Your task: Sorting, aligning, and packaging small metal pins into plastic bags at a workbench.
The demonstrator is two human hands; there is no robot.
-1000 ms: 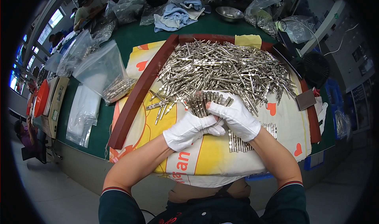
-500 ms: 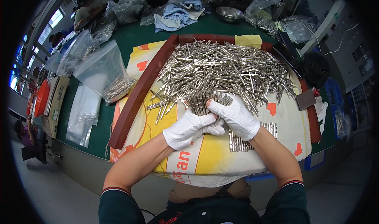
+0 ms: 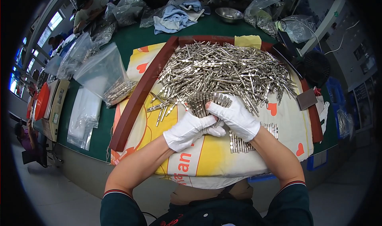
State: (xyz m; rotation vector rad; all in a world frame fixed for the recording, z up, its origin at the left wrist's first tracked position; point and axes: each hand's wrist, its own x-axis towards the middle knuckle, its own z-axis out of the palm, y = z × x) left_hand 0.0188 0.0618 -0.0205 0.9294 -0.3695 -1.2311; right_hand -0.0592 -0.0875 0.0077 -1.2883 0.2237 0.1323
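A fanned row of slim silver metal bits [image 3: 206, 103] is held between my two white-gloved hands. My left hand [image 3: 195, 127] is closed round its lower left side, thumb pointing right. From the right, my right hand [image 3: 235, 116] grips the same row, with a bare fingertip laid across the bits. The lower ends of the row are hidden by the gloves. Just beyond my hands spreads a large loose pile of similar metal bits [image 3: 227, 67]. Partly under my right wrist, a neat row of bits [image 3: 240, 144] lies side by side on the printed cloth [image 3: 217, 160].
A dark red wooden frame [image 3: 137, 106] borders the cloth. Left of it lie clear plastic bags [image 3: 104, 69], one with bits inside, and a scale with a red tray [image 3: 42, 100]. Behind are cloths [image 3: 175, 19] and a metal bowl [image 3: 229, 14]. A person [image 3: 89, 7] sits far left.
My hands keep their hold on the row of bits, almost in the same place. The whole view has shifted very slightly.
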